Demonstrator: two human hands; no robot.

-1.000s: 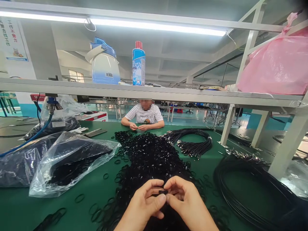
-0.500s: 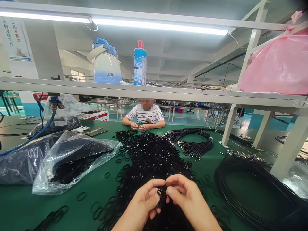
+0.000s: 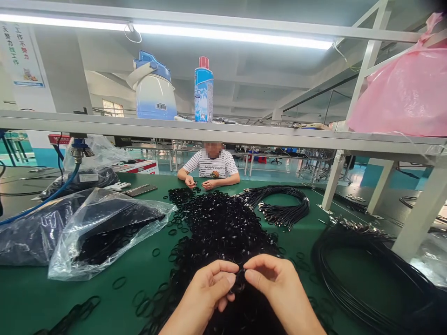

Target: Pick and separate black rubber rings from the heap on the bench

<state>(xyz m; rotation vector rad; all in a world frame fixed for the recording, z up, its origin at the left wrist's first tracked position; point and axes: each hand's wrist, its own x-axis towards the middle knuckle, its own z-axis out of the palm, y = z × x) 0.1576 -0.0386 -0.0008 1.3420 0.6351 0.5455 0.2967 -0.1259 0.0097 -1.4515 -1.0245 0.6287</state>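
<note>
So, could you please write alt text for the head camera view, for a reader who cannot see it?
Two bare hands, left hand and right hand, pinch a small black ring between their fingertips above a big pile of black rings on a green table. Across it sits a person in a striped shirt.

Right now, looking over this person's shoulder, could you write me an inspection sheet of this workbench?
Surface: green mat-covered table, mostly covered.
Job's things: small black rubber ring pinched between both hands; big heap of black rubber rings behind it.
Clutter: clear plastic bag of black rings; loose rings scattered about.
Grips: left hand and right hand, fingertips closed on the ring.
Cables: coiled black cords and a larger black coil to the right; blue hose on the left.
Surroundings: white-and-blue jug and blue spray can on the shelf; pink plastic bag; a person in a striped shirt opposite.
</note>
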